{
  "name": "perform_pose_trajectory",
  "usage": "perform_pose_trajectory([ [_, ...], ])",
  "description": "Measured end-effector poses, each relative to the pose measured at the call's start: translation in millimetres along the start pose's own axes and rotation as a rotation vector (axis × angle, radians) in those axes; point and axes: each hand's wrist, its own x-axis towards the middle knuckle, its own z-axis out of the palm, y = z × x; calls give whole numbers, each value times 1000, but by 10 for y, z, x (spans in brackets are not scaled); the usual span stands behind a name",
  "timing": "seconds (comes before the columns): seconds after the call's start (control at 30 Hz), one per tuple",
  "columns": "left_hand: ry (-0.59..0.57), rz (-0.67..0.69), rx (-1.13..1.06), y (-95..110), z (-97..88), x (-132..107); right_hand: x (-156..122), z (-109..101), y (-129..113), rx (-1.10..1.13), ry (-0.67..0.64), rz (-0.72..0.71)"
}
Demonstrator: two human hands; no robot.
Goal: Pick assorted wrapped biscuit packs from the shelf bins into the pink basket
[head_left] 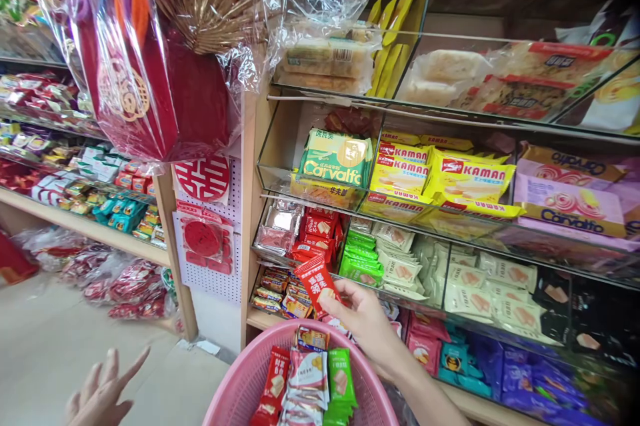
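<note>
Between the thumb and fingers of my right hand [357, 309] is a red snack packet [314, 279], held above the far rim of a pink plastic basket [237, 366]. Inside the basket lie a red packet [275, 383], white-and-pink packets [307, 373] and green packets [341, 379]. Just behind my right hand, similar red packets [320, 229] fill a shelf compartment beside green ones [361, 256]. My left hand [103, 389] is at the lower left over the floor, fingers spread, holding nothing.
Shelves with clear fronts hold yellow packs [467, 176], purple packs [570, 193] and cream packets [470, 299]. A red gift bag [150, 93] wrapped in clear plastic hangs at upper left. Bagged goods [135, 286] lie on the floor beneath the left shelves.
</note>
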Motion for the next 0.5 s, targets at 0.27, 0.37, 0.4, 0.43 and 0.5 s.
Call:
perform_pose_trajectory([
  [0.27,-655,-234,-1364,1505,985,-758,-21,637,147,9,-259,180],
  [0.37,-698,-313,-1508,1704,1121,-911,-15,772,242,-164,-283,128],
  [0.4,-697,-364,-1521,1731,1130,-926,-9,780,253,-253,-290,87],
  [0.43,-701,-424,-1530,1745,1131,-929,2,771,246,-348,-309,54],
  [0.5,-721,-517,-1559,1738,1136,-916,49,717,170,-539,-348,8],
])
